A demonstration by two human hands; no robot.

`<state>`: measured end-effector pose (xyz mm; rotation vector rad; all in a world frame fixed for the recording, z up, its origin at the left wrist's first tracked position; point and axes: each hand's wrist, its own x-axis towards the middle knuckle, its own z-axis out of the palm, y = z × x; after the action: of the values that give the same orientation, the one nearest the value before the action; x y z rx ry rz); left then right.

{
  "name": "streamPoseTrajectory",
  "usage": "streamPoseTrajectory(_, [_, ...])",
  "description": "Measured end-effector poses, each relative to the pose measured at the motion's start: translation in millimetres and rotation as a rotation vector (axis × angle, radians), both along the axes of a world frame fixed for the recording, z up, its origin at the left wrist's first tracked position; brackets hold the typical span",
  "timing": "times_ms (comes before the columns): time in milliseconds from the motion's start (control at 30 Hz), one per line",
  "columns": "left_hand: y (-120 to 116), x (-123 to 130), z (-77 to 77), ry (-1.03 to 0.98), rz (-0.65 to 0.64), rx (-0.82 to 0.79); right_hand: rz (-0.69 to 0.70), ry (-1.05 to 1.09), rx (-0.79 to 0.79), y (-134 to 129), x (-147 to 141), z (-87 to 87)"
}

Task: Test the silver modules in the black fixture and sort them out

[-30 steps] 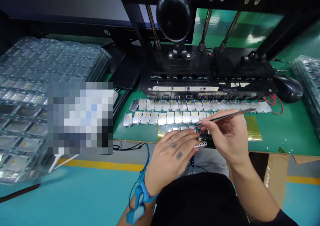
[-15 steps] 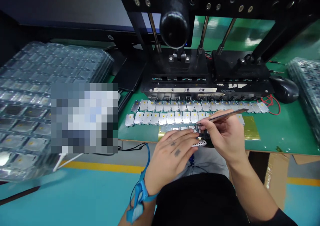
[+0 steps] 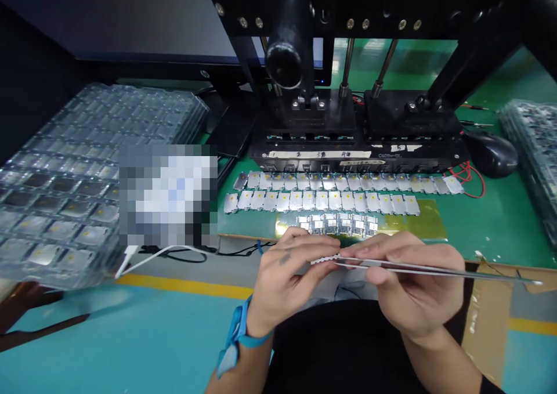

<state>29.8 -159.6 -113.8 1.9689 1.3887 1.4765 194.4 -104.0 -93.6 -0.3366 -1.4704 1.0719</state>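
Head view: we look forward and down at both hands, held just over the near edge of the green worktop (image 3: 500, 231).
Left hand (image 3: 291, 281): narrow pinch; we see the thumb and fingers closed on a white perforated strip (image 3: 324, 259), palm turned inward, with a blue wrist strap (image 3: 238, 330) around the wrist.
Right hand (image 3: 411, 284): narrow grip; the fingers curl around steel tweezers (image 3: 487, 277), which lie nearly level and reach past the hand to the right, out over the worktop's near edge.
Strip: between the hands, just off the near edge; we cannot tell whether the right hand touches it.
Just beyond the hands: a row of small circuit modules (image 3: 335, 224) on gold tape (image 3: 413, 220).
Farther in: two rows of metal-shielded modules (image 3: 322, 199) with yellow dots, then a black test fixture (image 3: 357, 156) along the far side.
Right side: a computer mouse (image 3: 491, 153), red wires (image 3: 467, 179) and stacked clear trays (image 3: 526, 144).
Left side: more stacked clear trays (image 3: 87, 179).
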Motion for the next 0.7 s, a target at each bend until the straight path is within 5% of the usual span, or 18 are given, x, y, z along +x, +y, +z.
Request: streamPoseTrajectory(700, [5.6,15.4,3.3,-0.015,-0.022,-0.021,0.054,0.096,-0.057,4.2,11.0,-2.8])
